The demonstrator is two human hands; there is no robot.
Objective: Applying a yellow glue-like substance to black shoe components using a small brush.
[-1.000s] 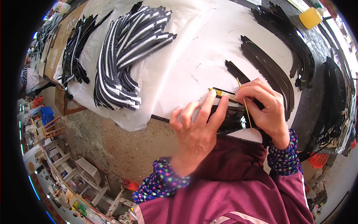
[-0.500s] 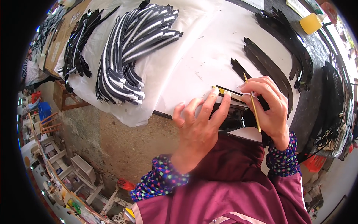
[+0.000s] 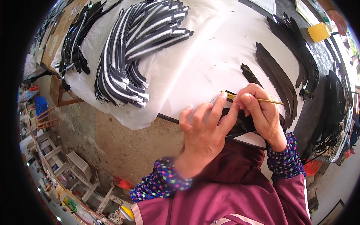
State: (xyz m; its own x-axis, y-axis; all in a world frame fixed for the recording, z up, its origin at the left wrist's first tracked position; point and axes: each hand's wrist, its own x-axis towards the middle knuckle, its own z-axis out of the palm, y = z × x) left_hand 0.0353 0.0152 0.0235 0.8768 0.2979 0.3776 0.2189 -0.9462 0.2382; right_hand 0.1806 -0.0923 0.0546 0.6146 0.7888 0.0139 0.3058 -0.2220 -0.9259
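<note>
My left hand (image 3: 206,131) lies palm down with its fingers spread. Its fingertips press on a short black strip with a yellow patch (image 3: 231,96) at the near edge of the white-covered table; the thumb is hidden. My right hand (image 3: 264,112) is closed around a thin yellow stick (image 3: 272,101), whose free end points to the right. Its fingertips meet the left index finger at the strip's right part, and what they pinch there is covered. Glossy black material (image 3: 242,123) lies beneath both hands. Just beyond them rests another short black strip (image 3: 250,75).
Black-and-white striped strips (image 3: 123,63) are heaped at the left on white sheeting, beside a black bundle (image 3: 77,41). More black strips (image 3: 275,75) lie at the right. A yellow bottle (image 3: 318,32) stands at the far right. A wooden stool (image 3: 62,93) is below the table's left edge.
The stick has swung from nearly upright to nearly level, pointing right. My right hand has shifted slightly left, its fingertips now against my left index finger. The whole view has shifted a little.
</note>
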